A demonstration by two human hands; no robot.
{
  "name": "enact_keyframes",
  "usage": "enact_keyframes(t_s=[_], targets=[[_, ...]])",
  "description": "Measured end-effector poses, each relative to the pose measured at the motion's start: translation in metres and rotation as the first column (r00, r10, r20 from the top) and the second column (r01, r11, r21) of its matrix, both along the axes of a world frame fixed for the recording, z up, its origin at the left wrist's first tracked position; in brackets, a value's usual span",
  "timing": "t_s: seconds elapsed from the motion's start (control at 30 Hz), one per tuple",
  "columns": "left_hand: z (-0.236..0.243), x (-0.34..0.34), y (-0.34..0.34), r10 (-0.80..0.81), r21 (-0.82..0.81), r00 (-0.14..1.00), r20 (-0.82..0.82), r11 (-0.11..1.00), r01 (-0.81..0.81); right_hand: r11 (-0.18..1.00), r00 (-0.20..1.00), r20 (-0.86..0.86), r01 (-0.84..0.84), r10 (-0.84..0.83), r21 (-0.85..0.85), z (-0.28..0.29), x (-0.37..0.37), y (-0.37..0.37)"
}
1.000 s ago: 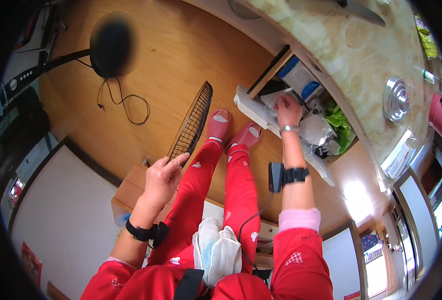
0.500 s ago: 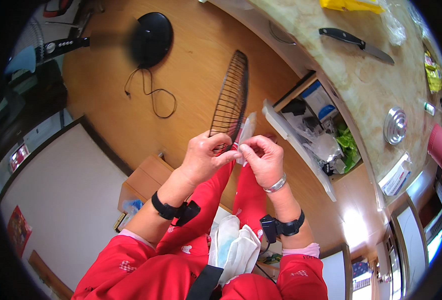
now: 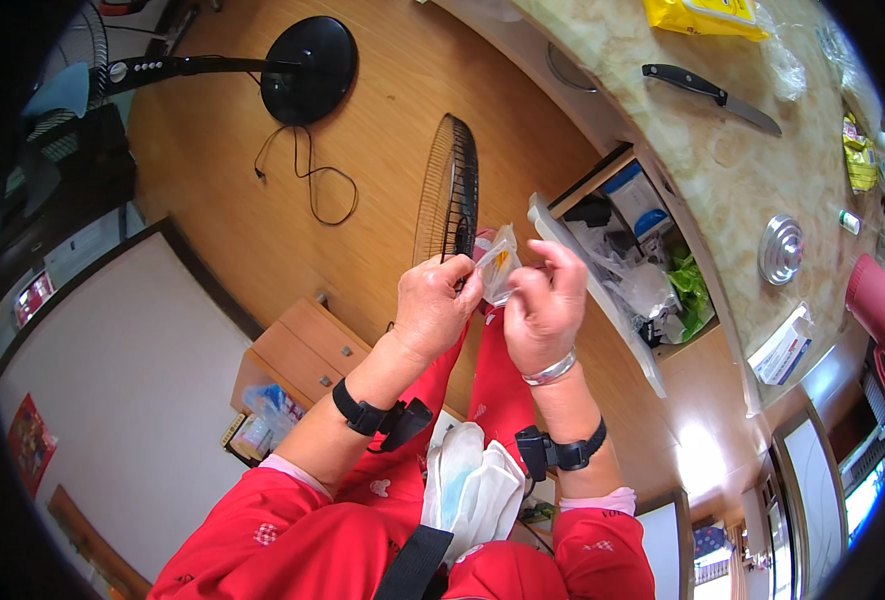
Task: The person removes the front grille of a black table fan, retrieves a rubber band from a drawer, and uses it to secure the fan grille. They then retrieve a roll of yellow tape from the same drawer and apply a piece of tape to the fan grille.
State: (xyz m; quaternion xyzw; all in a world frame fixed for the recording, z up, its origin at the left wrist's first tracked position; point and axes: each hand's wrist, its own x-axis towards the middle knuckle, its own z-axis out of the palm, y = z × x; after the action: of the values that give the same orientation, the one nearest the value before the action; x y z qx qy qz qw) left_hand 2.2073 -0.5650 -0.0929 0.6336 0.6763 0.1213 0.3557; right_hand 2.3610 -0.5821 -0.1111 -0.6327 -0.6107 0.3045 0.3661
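Observation:
A black wire fan guard (image 3: 447,180) stands upright in my left hand (image 3: 438,305), whose fingers are closed on it and on the top of a small clear plastic bag (image 3: 501,262) with something yellow inside. Beside the bag, my right hand (image 3: 548,310) has its fingers bent and apart, with nothing visible held in them. Folded white cloths (image 3: 468,480) lie in my lap, below both hands.
An open drawer (image 3: 646,290) of bags and boxes sits right, under a marble counter (image 3: 713,170) holding a knife (image 3: 713,100) and metal lid (image 3: 781,250). At upper left are a fan base (image 3: 308,70) and loose cord (image 3: 328,210); lower left, a small wooden cabinet (image 3: 303,340).
My right hand came from the drawer to my left hand with a small bag, then let it go into my left fingers. The guard was raised toward the middle.

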Motion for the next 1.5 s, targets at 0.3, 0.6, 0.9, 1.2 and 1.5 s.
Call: enact_keyframes(t_s=[0.3, 0.6, 0.9, 1.2, 1.5], targets=[[0.011, 0.007, -0.009, -0.105, 0.071, 0.991, 0.083, 0.992, 0.099, 0.805, 0.986, -0.029, -0.149, 0.162, -0.574, -0.028, -0.014, 0.001], [0.010, -0.007, -0.005, -0.073, 0.096, 0.982, 0.176, 0.994, 0.056, 0.789, 0.810, -0.439, 0.046, -0.389, -0.613, -0.035, 0.008, -0.001], [-0.006, -0.012, 0.003, 0.046, -0.066, 0.934, 0.353, 0.998, -0.024, 0.795, 0.439, -0.775, -0.193, -0.454, -0.575, 0.012, 0.031, -0.005], [0.000, -0.002, 0.003, 0.228, -0.234, 0.780, 0.583, 0.966, -0.108, 0.884, 0.579, -0.714, 0.024, -0.393, -0.467, 0.029, 0.007, -0.010], [-0.010, 0.010, 0.000, 0.191, -0.190, 0.825, 0.532, 0.976, -0.104, 0.921, 0.735, -0.560, 0.248, -0.381, -0.301, 0.031, 0.019, -0.019]])
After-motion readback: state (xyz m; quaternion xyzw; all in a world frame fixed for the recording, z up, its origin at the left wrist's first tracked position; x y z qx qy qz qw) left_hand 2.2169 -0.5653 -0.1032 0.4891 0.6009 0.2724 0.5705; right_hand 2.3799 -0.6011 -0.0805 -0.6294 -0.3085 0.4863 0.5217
